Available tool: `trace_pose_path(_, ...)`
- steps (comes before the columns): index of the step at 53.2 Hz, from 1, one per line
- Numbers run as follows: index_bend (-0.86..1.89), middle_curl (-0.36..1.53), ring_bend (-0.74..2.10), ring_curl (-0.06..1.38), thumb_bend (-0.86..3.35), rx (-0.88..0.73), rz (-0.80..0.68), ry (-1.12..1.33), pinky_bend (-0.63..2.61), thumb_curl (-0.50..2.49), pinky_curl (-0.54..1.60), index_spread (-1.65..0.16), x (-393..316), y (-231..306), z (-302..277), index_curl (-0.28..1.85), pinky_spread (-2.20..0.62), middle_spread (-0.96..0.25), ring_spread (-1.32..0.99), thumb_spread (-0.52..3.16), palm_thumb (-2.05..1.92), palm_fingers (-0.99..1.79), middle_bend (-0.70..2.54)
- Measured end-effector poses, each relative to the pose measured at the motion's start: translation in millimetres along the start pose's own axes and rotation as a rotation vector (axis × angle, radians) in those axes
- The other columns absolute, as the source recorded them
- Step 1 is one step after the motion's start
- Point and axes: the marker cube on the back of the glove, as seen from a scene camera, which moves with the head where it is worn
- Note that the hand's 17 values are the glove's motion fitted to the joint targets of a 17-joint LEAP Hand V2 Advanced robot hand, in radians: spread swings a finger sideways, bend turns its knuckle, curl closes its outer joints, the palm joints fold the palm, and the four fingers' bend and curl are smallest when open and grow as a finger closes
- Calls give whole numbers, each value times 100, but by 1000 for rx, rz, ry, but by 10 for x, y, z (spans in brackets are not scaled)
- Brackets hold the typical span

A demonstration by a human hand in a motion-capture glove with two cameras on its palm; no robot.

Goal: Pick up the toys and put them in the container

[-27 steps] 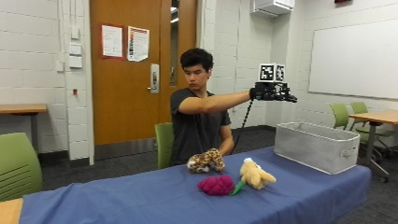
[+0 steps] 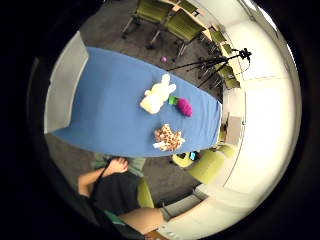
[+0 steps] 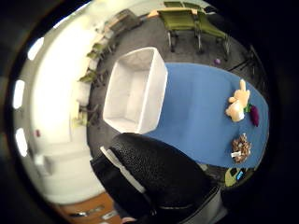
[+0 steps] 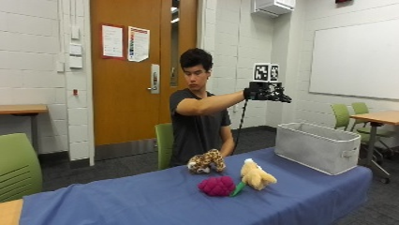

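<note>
Outside view: the gloved hand (image 4: pixel 269 92) hangs high above the grey container (image 4: pixel 319 146), fingers relaxed, holding nothing. Palm views: the spotted toy (image 2: pixel 168 138), yellow toy (image 2: pixel 157 96) and pink toy (image 2: pixel 184 106) lie on the blue worktop (image 3: pixel 198 107)

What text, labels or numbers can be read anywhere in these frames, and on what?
No text can be read.
Two paper notices on the door: print too small to read.
Whiteboard: no writing shows.
Container, the three toys and the blue table cover: no labels visible.
</note>
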Motion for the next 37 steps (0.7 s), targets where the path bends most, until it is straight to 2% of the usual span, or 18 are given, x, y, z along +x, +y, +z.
trace_pose_path(13,18,28,20,16,-13,22,6,42,49,3,28,-23,537,415,-30,29,-8,-9,-28,98,-20,3,23)
trace_pose_path(22,17,31,19,18,-13,-4,59,37,50,3,30,-24,1279,846,76,31,-8,-9,-29,98,-20,3,25)
trace_pose_path(37,23,34,18,20,-13,29,152,22,49,5,31,-26,2209,1230,904,37,-7,-10,-29,91,-20,7,23)
